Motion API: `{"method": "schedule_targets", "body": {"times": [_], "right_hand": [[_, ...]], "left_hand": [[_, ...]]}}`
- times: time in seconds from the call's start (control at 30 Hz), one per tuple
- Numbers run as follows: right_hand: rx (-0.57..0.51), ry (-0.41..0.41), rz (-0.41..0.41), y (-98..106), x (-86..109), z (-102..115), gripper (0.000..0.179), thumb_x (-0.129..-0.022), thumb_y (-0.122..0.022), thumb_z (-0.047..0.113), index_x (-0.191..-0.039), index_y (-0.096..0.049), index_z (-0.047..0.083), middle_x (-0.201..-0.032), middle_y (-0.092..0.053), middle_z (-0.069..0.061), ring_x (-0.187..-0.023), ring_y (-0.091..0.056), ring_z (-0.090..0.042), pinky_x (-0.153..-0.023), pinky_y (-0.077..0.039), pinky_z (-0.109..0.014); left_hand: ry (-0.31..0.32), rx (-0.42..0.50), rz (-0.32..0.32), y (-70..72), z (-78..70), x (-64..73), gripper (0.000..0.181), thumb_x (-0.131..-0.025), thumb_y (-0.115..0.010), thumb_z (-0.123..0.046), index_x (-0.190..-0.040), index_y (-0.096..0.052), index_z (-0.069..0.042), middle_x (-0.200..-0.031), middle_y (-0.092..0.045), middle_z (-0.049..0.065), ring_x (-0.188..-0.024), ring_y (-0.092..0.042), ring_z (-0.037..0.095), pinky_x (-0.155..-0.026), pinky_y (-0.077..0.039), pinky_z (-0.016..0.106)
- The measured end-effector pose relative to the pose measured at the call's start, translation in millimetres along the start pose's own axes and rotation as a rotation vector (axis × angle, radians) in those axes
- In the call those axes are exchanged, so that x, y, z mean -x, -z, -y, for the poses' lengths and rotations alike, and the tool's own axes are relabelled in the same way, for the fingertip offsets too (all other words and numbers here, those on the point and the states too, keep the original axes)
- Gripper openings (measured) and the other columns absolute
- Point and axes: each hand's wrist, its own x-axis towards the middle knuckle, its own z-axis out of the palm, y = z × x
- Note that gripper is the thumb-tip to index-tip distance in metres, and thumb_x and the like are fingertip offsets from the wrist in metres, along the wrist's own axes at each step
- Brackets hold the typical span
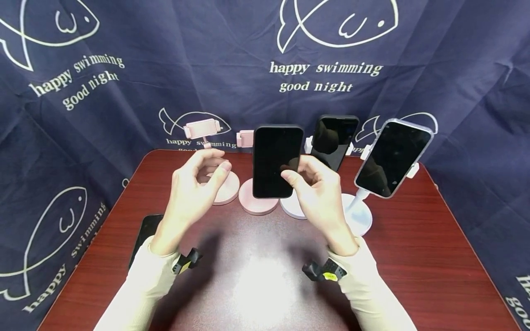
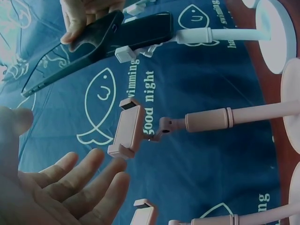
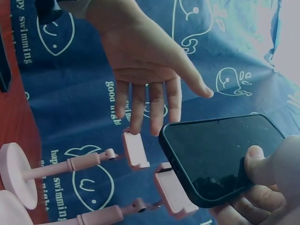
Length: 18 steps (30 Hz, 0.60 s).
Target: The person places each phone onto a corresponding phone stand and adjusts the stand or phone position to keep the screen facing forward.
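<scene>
My right hand (image 1: 320, 193) pinches a black smartphone (image 1: 276, 158) by its right edge, thumb over the screen and fingers behind. The phone is upright in the air and overlaps a pink phone stand (image 1: 258, 202) in the head view. To its left, my left hand (image 1: 194, 188) is raised with nothing in it, its fingers relaxed. In the left wrist view, the fingertips are close to the pink clamp (image 2: 129, 129) of that stand. Another pink stand (image 1: 203, 128) with a bare clamp rises behind the left hand.
Two more phones sit in stands at the right: a black phone (image 1: 334, 140) and a light-rimmed phone (image 1: 393, 158) on a white stand (image 1: 359, 218). Another dark phone (image 1: 146, 230) lies on the red-brown table (image 1: 422, 257) by the left forearm. A dark blue curtain (image 1: 232, 55) hangs behind.
</scene>
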Motion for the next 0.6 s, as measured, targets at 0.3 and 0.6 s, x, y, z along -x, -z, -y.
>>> {"method": "schedule_targets", "body": {"times": [0.3,0.6], "right_hand": [[0.025,-0.023,-0.092,-13.7,-15.5,-0.3,0.014,-0.087,-0.080,0.001,-0.088,-0.067,-0.003,-0.068,-0.057,0.000,-0.056,-0.044,-0.003,-0.055,-0.036,-0.018],[0.142,-0.019,-0.085,-37.4,-25.7,0.1,0.016,-0.089,-0.080,0.008,-0.102,-0.074,0.002,-0.088,-0.077,-0.010,-0.068,-0.065,-0.010,-0.064,-0.046,-0.016]], "left_hand": [[0.021,0.000,-0.021,1.6,8.5,-19.6,0.031,-0.102,-0.063,-0.035,-0.125,-0.069,-0.014,-0.109,-0.075,0.001,-0.094,-0.069,0.002,-0.083,-0.053,0.015],[0.011,-0.028,0.041,0.2,16.0,-39.0,0.043,-0.106,-0.053,-0.043,-0.136,-0.064,-0.015,-0.126,-0.073,0.003,-0.115,-0.069,0.012,-0.094,-0.053,0.026]]}}
